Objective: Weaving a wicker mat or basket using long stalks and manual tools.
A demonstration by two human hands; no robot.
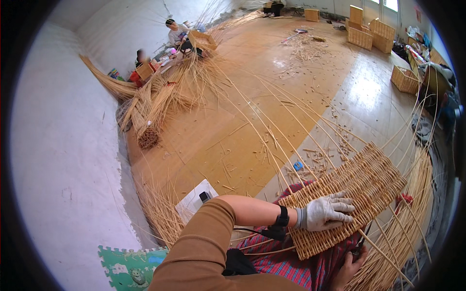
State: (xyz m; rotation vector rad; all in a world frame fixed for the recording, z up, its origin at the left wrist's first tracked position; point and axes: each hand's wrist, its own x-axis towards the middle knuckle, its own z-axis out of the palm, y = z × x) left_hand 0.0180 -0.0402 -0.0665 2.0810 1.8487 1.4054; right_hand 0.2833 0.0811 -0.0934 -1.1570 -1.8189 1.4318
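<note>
The rectangular wicker panel (pixel 374 169), tan and closely woven, lies obliquely across my lap (pixel 298 269), long pale rods (pixel 386 258) projecting unwoven from its edges, while a dark tool (pixel 359 246), largely hidden, sits in my right hand (pixel 348 267) beside it.

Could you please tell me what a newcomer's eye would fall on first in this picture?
Likely the woven wicker panel at lower right, lying over the lap with the gloved left hand resting on it. Next, the sheaves of long rods by the wall at upper left, and the wicker baskets at upper right.
</note>
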